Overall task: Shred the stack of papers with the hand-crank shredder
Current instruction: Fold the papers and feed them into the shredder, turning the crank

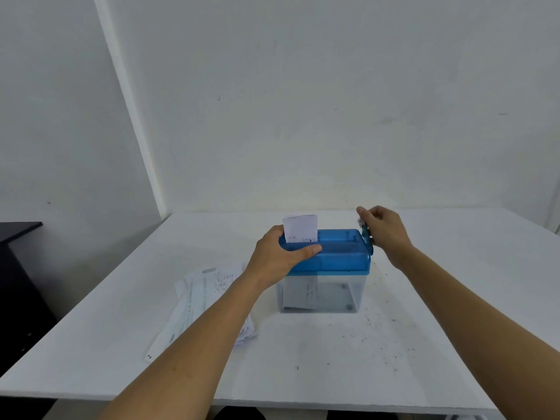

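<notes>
A: Where's the shredder [333, 295]?
B: On the table [439, 344], a sheet [300, 228] standing in its slot. Left hand [278, 253] clasps its blue lid [342, 253], right hand [383, 230] pinches the crank [367, 236], I think; stack of papers [200, 298] lies left of it

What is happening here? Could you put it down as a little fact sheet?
machine: shredder, blue lid over clear bin
left hand: grips the lid's left end
right hand: pinches the crank at the lid's right end
sheet: upright in the slot, partly fed, paper showing below in the bin
paper pile: on the table, left of the shredder
</notes>
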`<state>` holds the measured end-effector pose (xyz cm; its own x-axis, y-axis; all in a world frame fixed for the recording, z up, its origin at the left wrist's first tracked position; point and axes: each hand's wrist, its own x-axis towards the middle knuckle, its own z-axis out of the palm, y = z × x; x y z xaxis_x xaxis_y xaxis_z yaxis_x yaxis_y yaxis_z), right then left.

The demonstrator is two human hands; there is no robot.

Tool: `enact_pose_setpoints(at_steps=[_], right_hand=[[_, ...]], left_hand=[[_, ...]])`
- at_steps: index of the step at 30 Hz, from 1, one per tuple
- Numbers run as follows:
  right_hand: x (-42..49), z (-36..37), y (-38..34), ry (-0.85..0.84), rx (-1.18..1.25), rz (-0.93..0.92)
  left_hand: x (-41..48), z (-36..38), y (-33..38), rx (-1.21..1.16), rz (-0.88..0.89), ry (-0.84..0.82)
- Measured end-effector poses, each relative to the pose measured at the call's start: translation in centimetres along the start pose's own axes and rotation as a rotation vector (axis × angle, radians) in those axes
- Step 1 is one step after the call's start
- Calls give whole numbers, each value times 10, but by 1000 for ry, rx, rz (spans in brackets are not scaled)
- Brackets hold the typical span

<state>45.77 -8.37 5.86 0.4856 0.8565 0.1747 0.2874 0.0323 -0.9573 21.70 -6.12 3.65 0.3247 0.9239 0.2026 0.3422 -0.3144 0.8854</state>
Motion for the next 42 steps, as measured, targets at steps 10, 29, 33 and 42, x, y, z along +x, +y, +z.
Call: enact_pose_setpoints(at_steps=[10,29,33,42], right_hand=[[-25,6,54,-161,-154,265],[-96,-72,-28,-370,-467,-210],[-68,-62,-35,-145,-318,-254],[-14,-18,-13,-19,29,-61]], left_hand=[[0,2,-3,72,-28,27],[-5,-3,6,111,17,-10],[-7,-3,6,106,25,-4],[-5,-2,2,71,37,-3]])
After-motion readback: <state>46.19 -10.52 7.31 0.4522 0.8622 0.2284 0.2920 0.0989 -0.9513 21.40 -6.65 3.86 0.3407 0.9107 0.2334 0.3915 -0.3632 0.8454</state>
